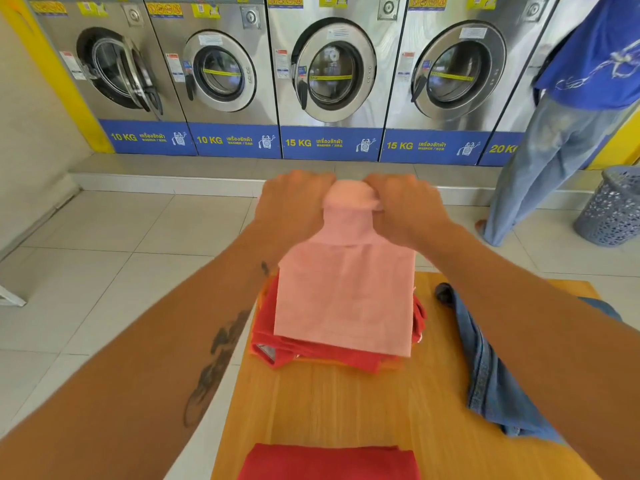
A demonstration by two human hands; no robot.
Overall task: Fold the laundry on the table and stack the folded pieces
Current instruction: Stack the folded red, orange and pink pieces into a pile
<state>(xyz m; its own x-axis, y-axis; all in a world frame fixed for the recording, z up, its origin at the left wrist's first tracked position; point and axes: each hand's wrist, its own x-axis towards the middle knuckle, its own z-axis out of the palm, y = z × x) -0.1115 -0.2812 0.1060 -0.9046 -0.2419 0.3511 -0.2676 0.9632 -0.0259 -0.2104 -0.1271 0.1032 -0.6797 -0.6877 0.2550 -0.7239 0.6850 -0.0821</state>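
Centre of frame: left hand [294, 202] and right hand [408, 206] both closed on the upper end of a pale pink folded cloth [346, 299], knuckles nearly touching, bunching its top into a narrow neck. The cloth's body lies over a pile of red and orange folded pieces [311, 355] on the yellow wooden table [346, 403]. The grip probably keeps the layers together while the piece is squared on the stack. Right of the pile, crumpled blue denim garment [485, 368], apparently unfolded. Bottom edge: a separate red folded cloth [329, 462].
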